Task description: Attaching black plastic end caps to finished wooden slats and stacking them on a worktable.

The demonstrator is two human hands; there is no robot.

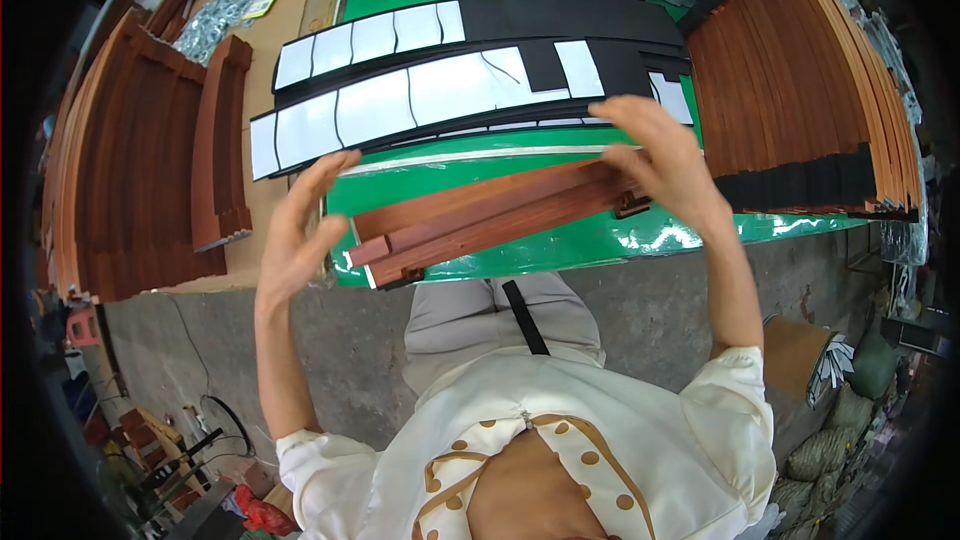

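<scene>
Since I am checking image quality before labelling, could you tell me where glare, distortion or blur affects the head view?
In the head view, glare whitens the panels on the long black strips and spots the green table near its front edge; fisheye distortion bows the table and the reddish-brown wooden slats between the left hand and right hand; the rim is dark; the centre looks sharp.

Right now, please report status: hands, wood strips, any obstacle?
Left hand open, at strips' near end. Right hand on far end. Brown wood strips bundled on green table. Black panels behind.
</scene>
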